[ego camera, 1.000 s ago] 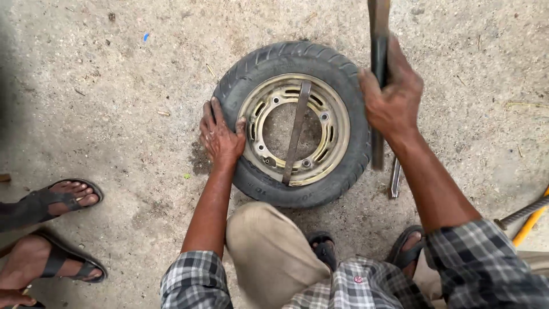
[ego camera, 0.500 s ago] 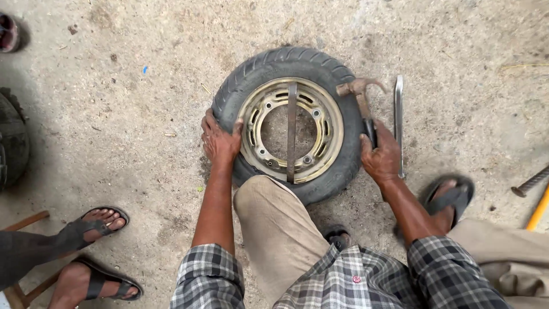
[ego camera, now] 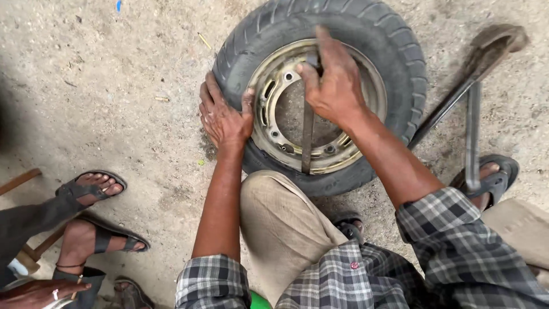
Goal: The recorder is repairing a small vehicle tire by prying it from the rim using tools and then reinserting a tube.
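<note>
Tyre [ego camera: 394,63] ribbed rubber | right hand [ego camera: 334,86] grips flat bar [ego camera: 307,137] | left hand [ego camera: 224,117] flat

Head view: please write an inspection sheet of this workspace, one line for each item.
Surface: rough concrete floor, dusty, with small bits of debris.
Job's things: small tyre on a metal rim, lying flat; a flat metal bar lies across the rim.
Clutter: hammer and a metal rod on the floor right of the tyre.
Grippers: left hand presses on the tyre's edge; right hand grips the top of the bar.
Cables: nothing seen.
Surroundings: another person's sandalled feet at the left; the worker's knee against the tyre.
</note>
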